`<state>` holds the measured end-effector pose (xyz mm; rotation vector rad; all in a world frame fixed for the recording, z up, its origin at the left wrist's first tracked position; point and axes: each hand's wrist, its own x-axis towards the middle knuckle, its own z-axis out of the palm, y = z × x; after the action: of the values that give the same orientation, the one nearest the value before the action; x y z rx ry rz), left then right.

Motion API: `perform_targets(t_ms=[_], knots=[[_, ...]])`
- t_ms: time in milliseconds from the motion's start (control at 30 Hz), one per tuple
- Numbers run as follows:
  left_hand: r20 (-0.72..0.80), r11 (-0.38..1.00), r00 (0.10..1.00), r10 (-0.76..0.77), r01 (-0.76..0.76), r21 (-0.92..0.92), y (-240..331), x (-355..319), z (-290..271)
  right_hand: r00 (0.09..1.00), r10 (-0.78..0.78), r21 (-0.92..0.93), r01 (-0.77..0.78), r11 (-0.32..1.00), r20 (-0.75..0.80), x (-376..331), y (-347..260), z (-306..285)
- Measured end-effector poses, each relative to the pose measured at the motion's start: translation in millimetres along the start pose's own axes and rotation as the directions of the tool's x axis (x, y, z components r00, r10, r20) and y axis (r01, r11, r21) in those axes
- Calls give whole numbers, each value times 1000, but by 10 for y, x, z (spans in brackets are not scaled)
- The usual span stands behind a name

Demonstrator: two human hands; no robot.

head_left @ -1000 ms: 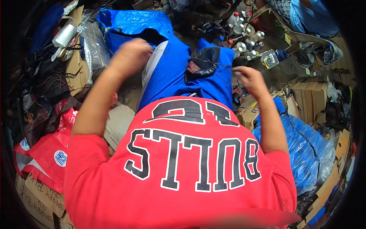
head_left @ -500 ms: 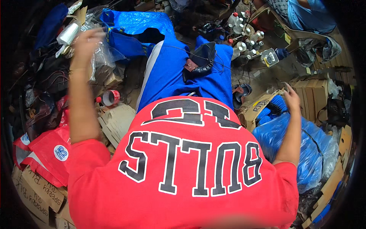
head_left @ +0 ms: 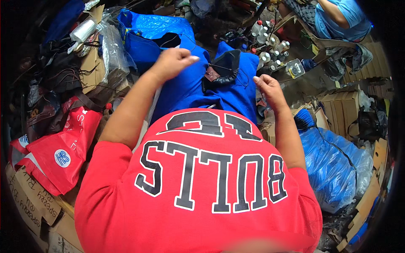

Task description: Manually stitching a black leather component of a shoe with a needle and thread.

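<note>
On my lap, over blue trousers [head_left: 181, 90], lies a black and maroon shoe upper [head_left: 230, 63] with its opening facing up. Thin dark thread crosses its opening and trails beside it. My left hand [head_left: 175, 63] hovers just left of the shoe upper, fingers curled and thumb pointing right. To the right, a little nearer to me, my right hand [head_left: 270, 89] is raised with thumb and fingers pinched together. Neither hand touches the shoe upper. Whatever thread or small item the fingers hold is too fine to make out.
A blue plastic bag [head_left: 156, 25] lies beyond my left hand. Several bottles [head_left: 270, 52] stand at the far right, near a person in a light blue shirt [head_left: 341, 19]. A red bag [head_left: 63, 156] is at left, a blue plastic-wrapped bundle [head_left: 331, 164] at right, with cardboard boxes [head_left: 341, 109] behind.
Both hands have come inward from wide apart toward the shoe upper, the left moving right and the right moving left. The shoe upper stays on my lap.
</note>
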<state>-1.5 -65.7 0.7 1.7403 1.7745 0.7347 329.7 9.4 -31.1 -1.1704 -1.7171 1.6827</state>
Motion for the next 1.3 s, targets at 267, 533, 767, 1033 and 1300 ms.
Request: perform_targets(t_ms=[267,533,767,1033,1300], knots=[[-126,948,969,-213,173,-268,-940,-370,-637,986,10,-65,-21,998,-166,-155,239,-395],[-389,978,914,113,-34,206,-404,55,-321,960,-32,-228,-34,973,-279,-137,87,-524],[-9,889,893,451,-450,-83,457,591,546,979,-203,-233,194,953,-16,274,-292,-9],[393,960,877,277,-267,-82,454,988,663,965,-241,-382,261,886,101,547,-233,-89],[554,949,819,152,35,-312,361,1066,708,965,-248,-255,263,931,88,515,-53,40]])
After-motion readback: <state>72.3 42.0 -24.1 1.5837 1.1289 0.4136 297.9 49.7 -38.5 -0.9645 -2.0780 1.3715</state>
